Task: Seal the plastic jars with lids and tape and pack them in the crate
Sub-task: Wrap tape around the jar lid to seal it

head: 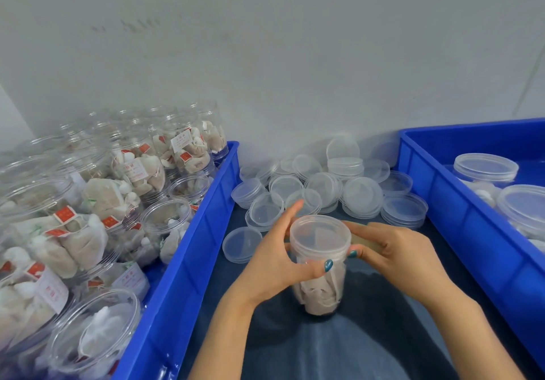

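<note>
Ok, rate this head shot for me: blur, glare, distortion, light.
Head view: wide-angle stretch splays the left crate and right crate outward; light is flat, no hard shadows; glare streaks the open jars, which smear toward the left corner; the held jar and loose lids are fairly sharp; the wall is soft.

Both bare forearms reach forward and converge. The left hand (pixel 274 258) wraps round the jar (pixel 321 291), its thumb lying across the front. The right hand (pixel 395 252) curls round tan tape (pixel 364 239), thumb tip against the jar's top rim.
</note>
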A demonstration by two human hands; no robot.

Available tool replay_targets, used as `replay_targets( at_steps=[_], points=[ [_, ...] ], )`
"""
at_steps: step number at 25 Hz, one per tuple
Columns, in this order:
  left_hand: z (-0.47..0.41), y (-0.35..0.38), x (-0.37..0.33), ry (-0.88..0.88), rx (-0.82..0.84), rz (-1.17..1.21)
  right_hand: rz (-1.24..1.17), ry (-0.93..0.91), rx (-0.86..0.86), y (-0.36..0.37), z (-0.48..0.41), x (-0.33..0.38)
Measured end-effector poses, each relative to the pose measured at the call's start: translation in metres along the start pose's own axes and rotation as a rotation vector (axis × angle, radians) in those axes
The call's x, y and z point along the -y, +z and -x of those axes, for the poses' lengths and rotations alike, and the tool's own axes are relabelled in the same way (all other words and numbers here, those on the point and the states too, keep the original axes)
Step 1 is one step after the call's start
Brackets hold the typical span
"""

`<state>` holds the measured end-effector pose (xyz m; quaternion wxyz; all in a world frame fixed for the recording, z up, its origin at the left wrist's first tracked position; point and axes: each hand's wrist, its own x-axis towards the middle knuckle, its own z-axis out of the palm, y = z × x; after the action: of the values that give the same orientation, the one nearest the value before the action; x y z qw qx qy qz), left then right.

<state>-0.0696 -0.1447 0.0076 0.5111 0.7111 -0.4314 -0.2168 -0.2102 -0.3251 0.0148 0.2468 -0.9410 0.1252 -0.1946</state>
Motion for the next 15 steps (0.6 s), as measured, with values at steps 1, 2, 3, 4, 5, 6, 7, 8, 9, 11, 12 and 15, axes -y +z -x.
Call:
replay_targets(
  at_steps=[1,2,3,4,5,6,7,8,9,11,12,15],
  points=[
    [0.000,-0.001,-0.007,-0.002,-0.009,-0.143,0.020,-0.013,-0.014,0.001,0.000,0.001],
    [0.000,0.002,-0.015,-0.009,-0.030,-0.337,0.029,-0.026,-0.016,0.002,0.000,0.003],
    [-0.002,0.006,-0.022,-0.024,-0.063,-0.541,0.028,-0.037,-0.008,0.003,0.000,0.004],
    [-0.003,0.011,-0.028,-0.046,-0.109,-0.715,0.027,-0.048,0.004,0.004,0.000,0.005],
    [-0.006,0.016,-0.033,-0.059,-0.151,-0.832,0.022,-0.063,0.009,0.005,0.001,0.005],
    [-0.009,0.019,-0.035,-0.053,-0.179,-0.897,0.021,-0.076,0.009,0.006,0.001,0.004],
    [-0.012,0.021,-0.037,-0.038,-0.194,-0.921,0.014,-0.083,0.015,0.006,0.001,0.002],
    [-0.014,0.022,-0.037,-0.026,-0.203,-0.913,0.000,-0.080,0.028,0.005,0.000,0.001],
    [-0.015,0.021,-0.036,-0.019,-0.209,-0.893,-0.014,-0.075,0.044,0.004,0.001,-0.001],
    [-0.014,0.021,-0.034,-0.014,-0.220,-0.866,-0.005,-0.071,0.082,0.004,0.002,-0.003],
    [-0.014,0.022,-0.034,-0.010,-0.230,-0.860,0.008,-0.073,0.095,0.004,0.001,-0.004],
    [-0.013,0.023,-0.032,0.013,-0.270,-0.859,0.018,-0.100,0.058,0.010,-0.001,-0.006]
  ],
)
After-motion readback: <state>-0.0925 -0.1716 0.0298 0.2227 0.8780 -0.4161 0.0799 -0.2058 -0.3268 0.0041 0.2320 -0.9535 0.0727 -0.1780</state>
